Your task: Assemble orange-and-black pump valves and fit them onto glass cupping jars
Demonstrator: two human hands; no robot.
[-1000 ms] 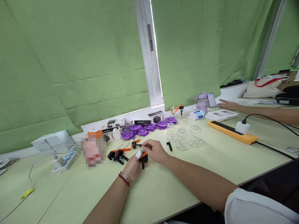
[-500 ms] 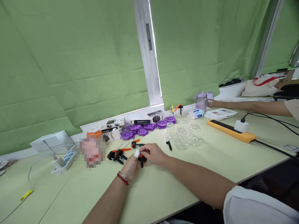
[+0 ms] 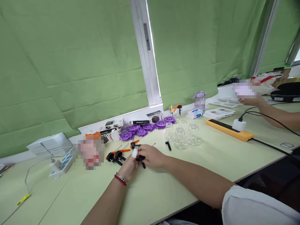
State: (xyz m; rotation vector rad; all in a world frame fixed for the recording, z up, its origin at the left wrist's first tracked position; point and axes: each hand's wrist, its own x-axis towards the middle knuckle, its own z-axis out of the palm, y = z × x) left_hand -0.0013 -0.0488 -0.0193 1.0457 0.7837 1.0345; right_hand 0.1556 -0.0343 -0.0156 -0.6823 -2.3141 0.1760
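Observation:
My left hand (image 3: 129, 167), with a white wrap on one fingertip, grips a black-and-orange spray bottle head (image 3: 141, 158). My right hand (image 3: 152, 156) closes on the same head from the right, its fingertips pinched around it. Fingers hide much of the piece. Just left of my hands lie similar black spray heads (image 3: 110, 157) with orange levers and thin tubes. Another orange-and-black head (image 3: 134, 144) rests behind my fingers. A small black nozzle piece (image 3: 168, 145) lies to the right. Beyond it stand several clear glass bottles (image 3: 180, 139).
Purple wheel-shaped parts (image 3: 142, 132) and printed boxes (image 3: 110, 136) line the wall. At the right are an orange power strip (image 3: 229, 130) with cables, a purple jug (image 3: 199, 101) and a tissue pack (image 3: 194, 113). A co-worker's hand (image 3: 252, 101) holds a blurred object. A white power strip (image 3: 62, 165) sits left.
My right fingers have shifted lower around the spray head, whose black stem has tilted. The co-worker's hand has moved right, away from the purple jug. The view has shifted slightly.

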